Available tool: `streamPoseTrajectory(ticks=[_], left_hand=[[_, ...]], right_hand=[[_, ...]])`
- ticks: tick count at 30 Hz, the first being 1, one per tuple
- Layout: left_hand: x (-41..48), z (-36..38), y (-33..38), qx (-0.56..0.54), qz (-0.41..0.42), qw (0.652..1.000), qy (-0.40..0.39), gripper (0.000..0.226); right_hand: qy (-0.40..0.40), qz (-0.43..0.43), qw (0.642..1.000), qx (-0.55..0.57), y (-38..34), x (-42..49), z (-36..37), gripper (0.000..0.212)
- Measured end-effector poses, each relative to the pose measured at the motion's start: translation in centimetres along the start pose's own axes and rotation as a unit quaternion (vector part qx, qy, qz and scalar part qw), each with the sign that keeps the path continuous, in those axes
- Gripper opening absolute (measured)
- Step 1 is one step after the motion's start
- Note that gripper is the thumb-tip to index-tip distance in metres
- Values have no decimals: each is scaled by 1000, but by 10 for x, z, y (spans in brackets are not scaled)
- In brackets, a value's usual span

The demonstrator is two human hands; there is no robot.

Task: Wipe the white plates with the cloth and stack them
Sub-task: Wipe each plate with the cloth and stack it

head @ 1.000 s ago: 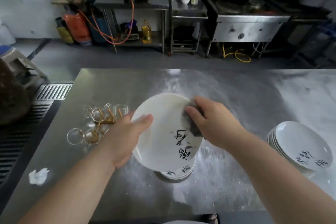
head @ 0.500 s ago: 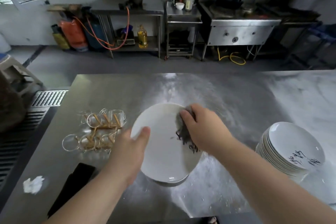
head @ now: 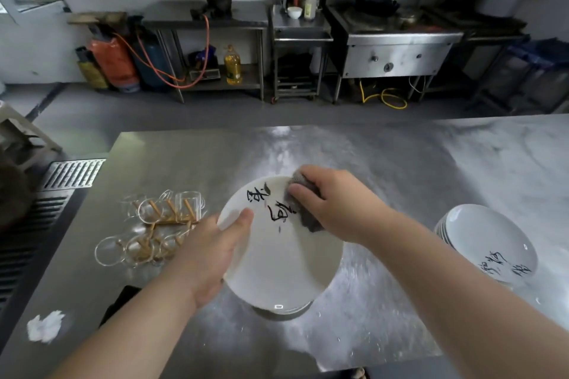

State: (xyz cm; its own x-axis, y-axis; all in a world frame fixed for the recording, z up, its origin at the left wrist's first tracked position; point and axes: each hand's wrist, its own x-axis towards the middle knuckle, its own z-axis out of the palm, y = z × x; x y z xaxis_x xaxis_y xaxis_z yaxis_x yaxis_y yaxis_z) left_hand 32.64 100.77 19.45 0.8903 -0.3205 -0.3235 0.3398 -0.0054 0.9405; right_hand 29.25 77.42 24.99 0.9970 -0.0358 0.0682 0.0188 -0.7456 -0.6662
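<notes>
A person stands at a steel tabletop (head: pixel 385 169) in a kitchen. The left hand (head: pixel 212 258) grips the left rim of a white plate (head: pixel 283 264) with black brush lettering, thumb lying on its face, holding it tilted above a low pile of plates (head: pixel 284 312) at the near centre. The right hand (head: pixel 335 203) curls round a dark grey cloth (head: pixel 309 221) and presses it to the plate's far right side. A taller stack of white plates (head: pixel 489 240) sits well apart at the right. Clear glasses (head: pixel 160 224) cluster to the left, and a crumpled white tissue (head: pixel 44 326) lies at the near left.
</notes>
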Motion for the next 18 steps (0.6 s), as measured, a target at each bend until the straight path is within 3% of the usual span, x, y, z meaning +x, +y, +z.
streamPoseTrajectory(ticks=[1,3,6,9,12,15,16,18], left_hand=[[1,5,2,8,20,1000,16,33],[4,11,1,2,70,995,77,32],[7,14,-3,-24,64,985,157,28],[4,14,-16,31,27,987,156,37],[-2,18,-24,162,22,982,96,39],[-1,22,-17,150,37,983,100,40],[4,22,-13,111,37,985,130,35],[12,18,-5,23,20,982,186,22]], right_hand=[[15,-18,999,-44,-4,6,-4,19],[86,-12,996,-26,-9,9,0,19],[185,129,967,119,1,-15,42,24],[117,232,956,135,18,-42,71,22],[59,135,989,14,26,-22,44,24],[56,22,998,-15,13,-1,22,19],[89,26,996,-4,12,-1,23,21],[131,122,981,77,13,-11,36,23]])
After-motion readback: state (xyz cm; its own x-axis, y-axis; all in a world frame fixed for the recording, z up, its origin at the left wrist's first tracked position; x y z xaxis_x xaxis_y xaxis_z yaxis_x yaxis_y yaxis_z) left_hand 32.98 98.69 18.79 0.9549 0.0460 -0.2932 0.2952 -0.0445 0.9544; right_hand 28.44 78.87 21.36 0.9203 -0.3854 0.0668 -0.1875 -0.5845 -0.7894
